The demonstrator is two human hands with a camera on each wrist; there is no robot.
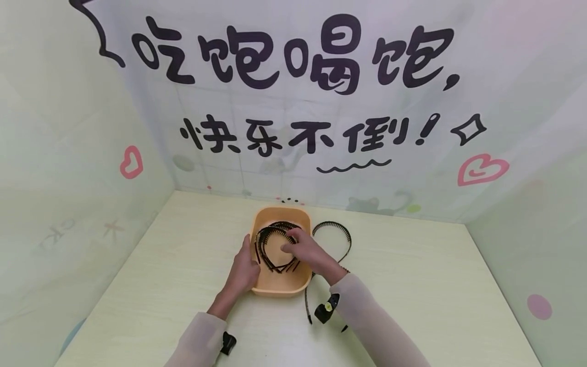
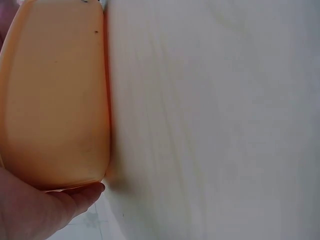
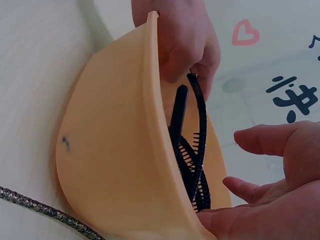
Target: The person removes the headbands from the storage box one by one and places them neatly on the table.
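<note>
An orange plastic bin [image 1: 279, 293] stands on the table with several black toothed headbands [image 1: 263, 244] lying in a loose ring inside it. My left hand [image 1: 243, 270] grips the bin's left wall, the thumb over the rim and the fingers along the outside. In the left wrist view those fingers touch the bin's outer side. My right hand [image 1: 307, 250] reaches over the bin's right rim at the headbands. Seen from the right wrist, that hand [image 3: 270, 195] has thumb and fingers spread apart, pinching nothing; its lower part overlaps the rim and some headband ends.
Right of the bin, a black toothed headband [image 1: 350, 238] lies on the table. Another thin dark headband [image 1: 307, 304] shows partly beneath the right forearm, the rest hidden. Printed cloth walls [image 1: 284, 178] with lettering rise behind and at both sides of the pale table [image 1: 412, 265].
</note>
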